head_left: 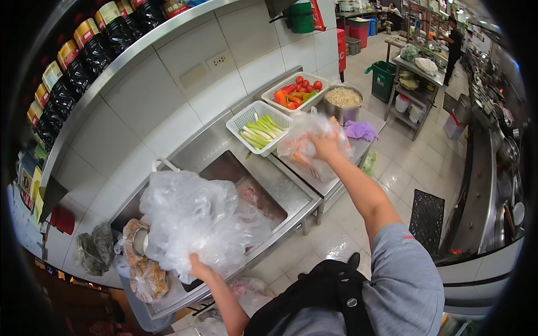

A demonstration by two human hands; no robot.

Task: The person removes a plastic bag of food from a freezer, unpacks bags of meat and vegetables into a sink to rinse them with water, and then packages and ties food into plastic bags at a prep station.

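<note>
My left hand [197, 269] is closed on the lower edge of a large, crumpled clear plastic bag [190, 215], which spreads over the sink [223, 163]. Packed meat [255, 196] shows in the sink beside it. Over on the right counter, my right hand [324, 147] grips a clear plastic bag with orange pieces [297, 140]; its fingertips are partly hidden by the plastic. A white basket of green stalks [260, 131] stands just left of that bag. Behind it are a basket of peppers and tomatoes [294, 92] and a steel pot of pale shreds [343, 98]. A purple cloth [361, 130] lies to its right.
Bagged brown food [148, 280] and a metal cup [140, 242] sit at the sink's left end. Several dark bottles [95, 55] line the shelf above. A green bin [383, 79], a work table [417, 73] and a black floor mat [427, 218] are to the right.
</note>
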